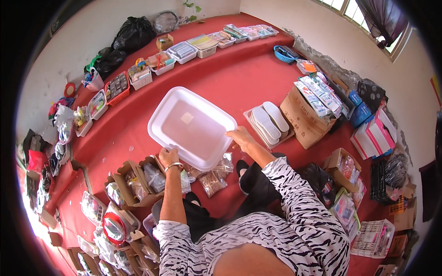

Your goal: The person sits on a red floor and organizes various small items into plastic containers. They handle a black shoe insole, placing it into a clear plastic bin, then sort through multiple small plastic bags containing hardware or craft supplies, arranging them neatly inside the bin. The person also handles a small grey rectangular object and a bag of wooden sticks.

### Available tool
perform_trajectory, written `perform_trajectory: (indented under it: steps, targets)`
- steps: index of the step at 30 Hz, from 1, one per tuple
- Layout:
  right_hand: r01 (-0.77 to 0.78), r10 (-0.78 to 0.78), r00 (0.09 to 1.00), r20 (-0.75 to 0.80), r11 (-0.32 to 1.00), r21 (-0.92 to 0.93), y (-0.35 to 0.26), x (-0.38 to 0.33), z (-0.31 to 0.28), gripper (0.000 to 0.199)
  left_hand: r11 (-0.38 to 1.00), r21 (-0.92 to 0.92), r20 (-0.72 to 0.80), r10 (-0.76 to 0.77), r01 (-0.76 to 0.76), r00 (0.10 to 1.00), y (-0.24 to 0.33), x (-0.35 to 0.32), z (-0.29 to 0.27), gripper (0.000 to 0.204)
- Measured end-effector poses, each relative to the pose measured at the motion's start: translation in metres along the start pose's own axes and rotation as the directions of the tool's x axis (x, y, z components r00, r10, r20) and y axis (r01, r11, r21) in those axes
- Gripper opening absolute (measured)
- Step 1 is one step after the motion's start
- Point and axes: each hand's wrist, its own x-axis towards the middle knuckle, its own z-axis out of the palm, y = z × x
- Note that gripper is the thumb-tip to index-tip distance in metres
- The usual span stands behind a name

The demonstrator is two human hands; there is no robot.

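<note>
A shallow white plastic tray (202,124), rectangular with rounded corners, is held up in front of me. A small pale square patch shows on its bottom; otherwise nothing lies in it. My left hand (168,157) is closed on the near left rim, with a bracelet at the wrist. At the right corner my right hand (240,137) grips the rim. Partly hidden under the tray's near edge are clear plastic packets of thin brown sticks (212,183), lying by my feet. White insoles (267,123) are stacked in a tray to the right of my right hand.
Along the red step at the back stands a row of filled plastic baskets (183,51). A cardboard box (306,115) with packages on top is at right. Open cardboard boxes (133,184) of bagged goods crowd the left near side. Black bags (134,33) lean on the far wall.
</note>
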Motion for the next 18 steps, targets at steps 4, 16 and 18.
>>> perform_trajectory:
  steps: [4, 16, 18]
  targets:
    - [0.055, -0.055, 0.997, -0.045, 0.998, 0.011, -0.001, 0.001, 0.003, 0.031, 0.999, 0.026, 0.006, 0.043, -0.043, 0.999, 0.003, 0.0, -0.003, 0.023]
    - [0.054, -0.056, 0.993, -0.104, 0.998, -0.023, -0.013, -0.001, 0.002, 0.031, 0.997, -0.033, 0.096, 0.066, -0.063, 0.993, 0.009, -0.001, -0.004, 0.026]
    - [0.026, -0.027, 0.986, -0.164, 1.0, -0.011, -0.019, 0.003, -0.001, 0.03, 0.964, -0.263, 0.18, 0.015, 0.033, 0.984, 0.01, -0.004, -0.001, 0.034]
